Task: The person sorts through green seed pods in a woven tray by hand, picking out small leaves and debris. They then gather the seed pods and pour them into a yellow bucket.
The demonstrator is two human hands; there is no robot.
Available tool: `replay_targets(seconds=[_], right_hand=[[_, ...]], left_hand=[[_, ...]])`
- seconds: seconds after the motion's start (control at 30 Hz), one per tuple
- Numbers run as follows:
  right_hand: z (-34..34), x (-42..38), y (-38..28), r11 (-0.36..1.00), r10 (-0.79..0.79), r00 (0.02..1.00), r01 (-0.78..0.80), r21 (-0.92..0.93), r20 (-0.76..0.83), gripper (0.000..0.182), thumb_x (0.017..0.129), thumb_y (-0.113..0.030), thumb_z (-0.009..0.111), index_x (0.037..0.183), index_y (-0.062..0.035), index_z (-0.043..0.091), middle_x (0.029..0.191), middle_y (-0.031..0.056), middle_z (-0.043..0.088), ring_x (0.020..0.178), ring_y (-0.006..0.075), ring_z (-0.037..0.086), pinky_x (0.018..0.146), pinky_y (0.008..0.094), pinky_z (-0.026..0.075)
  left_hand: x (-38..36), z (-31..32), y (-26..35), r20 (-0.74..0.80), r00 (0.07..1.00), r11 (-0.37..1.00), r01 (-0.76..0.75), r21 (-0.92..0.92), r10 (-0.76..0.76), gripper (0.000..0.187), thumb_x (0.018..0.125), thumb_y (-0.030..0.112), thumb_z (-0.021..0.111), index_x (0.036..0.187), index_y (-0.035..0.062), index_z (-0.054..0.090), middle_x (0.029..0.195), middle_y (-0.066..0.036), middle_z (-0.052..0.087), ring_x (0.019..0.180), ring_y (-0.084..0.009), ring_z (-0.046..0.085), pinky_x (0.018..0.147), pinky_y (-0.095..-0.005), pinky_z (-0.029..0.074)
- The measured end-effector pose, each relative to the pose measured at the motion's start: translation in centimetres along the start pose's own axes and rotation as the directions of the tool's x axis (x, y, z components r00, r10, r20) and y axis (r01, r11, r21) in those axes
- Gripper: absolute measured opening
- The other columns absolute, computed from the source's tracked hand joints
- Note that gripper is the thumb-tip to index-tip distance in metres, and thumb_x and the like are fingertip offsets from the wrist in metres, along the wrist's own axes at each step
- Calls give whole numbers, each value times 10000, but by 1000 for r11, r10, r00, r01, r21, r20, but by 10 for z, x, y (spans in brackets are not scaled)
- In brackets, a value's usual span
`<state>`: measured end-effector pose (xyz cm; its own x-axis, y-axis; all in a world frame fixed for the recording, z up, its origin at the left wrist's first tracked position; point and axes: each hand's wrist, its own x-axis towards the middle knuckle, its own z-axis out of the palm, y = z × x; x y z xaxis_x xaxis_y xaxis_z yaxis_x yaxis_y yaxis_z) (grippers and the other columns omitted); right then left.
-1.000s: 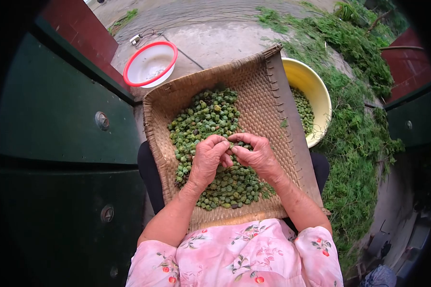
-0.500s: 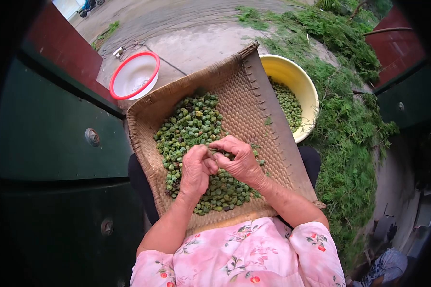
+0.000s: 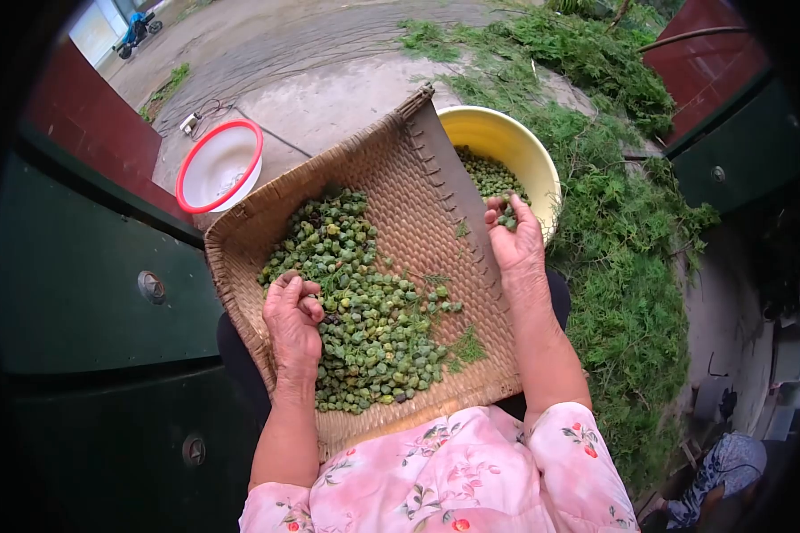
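A woven tray (image 3: pixel 400 173) rests on my lap, with a heap of small green cones (image 3: pixel 378 329) over its left and middle. My left hand (image 3: pixel 293 320) is over the heap's left side, its fingers curled together; whatever they might hold is hidden. Out at the tray's right edge, my right hand (image 3: pixel 517 235) is palm up and curled around a few green cones (image 3: pixel 508 218), beside the yellow basin (image 3: pixel 542 164), which has more cones inside. Loose green sprigs (image 3: pixel 468 345) lie on the tray right of the heap.
A white basin with a red rim (image 3: pixel 183 191) stands on the concrete at the upper left. Cut green branches (image 3: pixel 631 266) cover the ground on the right. Dark green panels (image 3: pixel 80 275) flank the left side. Part of another person (image 3: pixel 729 466) shows at the lower right.
My hands have parted from the middle of the heap. The right one has moved up and right to the yellow basin with cones; the left one has moved left. The whole view has shifted slightly.
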<state>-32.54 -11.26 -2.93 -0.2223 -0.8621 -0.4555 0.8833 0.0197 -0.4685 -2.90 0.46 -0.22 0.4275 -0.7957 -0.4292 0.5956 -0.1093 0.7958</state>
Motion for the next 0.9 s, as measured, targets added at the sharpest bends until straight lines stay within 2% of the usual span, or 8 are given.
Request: replay_targets(seconds=[0.17, 0.27, 0.37, 0.67, 0.7, 0.8, 0.83, 0.9], right_hand=[[-13, 18, -20, 981, 101, 993, -110, 158, 67, 355, 905, -135, 567, 1158, 15, 367, 1099, 196, 429, 981, 329, 495, 803, 463, 491], [-15, 21, -16, 993, -103, 994, 101, 55, 42, 501, 949, -189, 481, 1333, 32, 247, 1328, 230, 238, 1193, 436, 341, 1004, 543, 392], [-23, 34, -20, 987, -78, 996, 70, 145, 48, 592, 956, -200, 450, 1406, 33, 144, 1437, 211, 114, 1297, 474, 217, 1070, 590, 280], [-28, 28, -37, 997, -78, 987, 76, 24, 142, 674, 954, -205, 448, 1465, -43, 39, 1527, 96, -110, 1407, 362, -75, 1077, 602, 240], [-19, 22, -36, 994, -103, 994, 104, -42, 30, 610, 944, -149, 472, 1450, -29, 152, 1521, 137, 51, 1378, 374, 173, 1021, 571, 359], [-14, 13, -28, 850, -189, 963, 258, -459, 190, 451, 926, -59, 483, 1355, 9, 361, 1418, 135, 344, 1150, 321, 500, 897, 500, 489], [-10, 8, -24, 675, -226, 949, 315, -667, 220, 321, 900, 7, 479, 1219, 33, 501, 1256, 132, 517, 877, 237, 612, 790, 389, 544], [-10, 5, -13, 198, -180, 849, 526, -827, 497, 286, 868, 36, 490, 1146, 21, 556, 1170, 122, 576, 900, 224, 623, 807, 338, 537]], left_hand=[[-3, 6, -2, 81, 997, 992, 4, 128, -14, 123, 923, 64, 491, 1036, 23, 518, 793, -82, 620, 497, -95, 527, 447, -200, 411], [-9, 8, -3, 214, 977, 971, -25, 240, -27, 154, 910, 80, 529, 1052, 21, 536, 823, -76, 632, 544, -88, 558, 481, -193, 434], [-19, 15, -4, 319, 947, 925, -92, 369, -33, 178, 909, 88, 533, 1066, 8, 551, 844, -66, 643, 584, -81, 586, 515, -194, 443], [-26, 15, -9, 392, 917, 808, -170, 564, -81, 147, 920, 122, 541, 1009, 22, 601, 774, -24, 632, 571, -57, 576, 499, -178, 435], [-25, 15, -9, 399, 912, 792, -179, 584, -89, 147, 920, 124, 542, 1000, 18, 606, 753, -22, 627, 562, -56, 572, 494, -180, 438], [-23, 18, -10, 423, 904, 754, -230, 615, -70, 150, 915, 129, 556, 963, 2, 620, 677, -21, 605, 522, -55, 553, 470, -197, 450], [-22, 17, -12, 429, 901, 751, -242, 614, -60, 149, 913, 129, 558, 960, 2, 621, 674, -22, 603, 520, -55, 551, 467, -199, 451], [-22, 18, -11, 437, 898, 744, -258, 616, -51, 144, 907, 124, 561, 956, 2, 619, 673, -23, 602, 518, -56, 549, 465, -200, 453]])
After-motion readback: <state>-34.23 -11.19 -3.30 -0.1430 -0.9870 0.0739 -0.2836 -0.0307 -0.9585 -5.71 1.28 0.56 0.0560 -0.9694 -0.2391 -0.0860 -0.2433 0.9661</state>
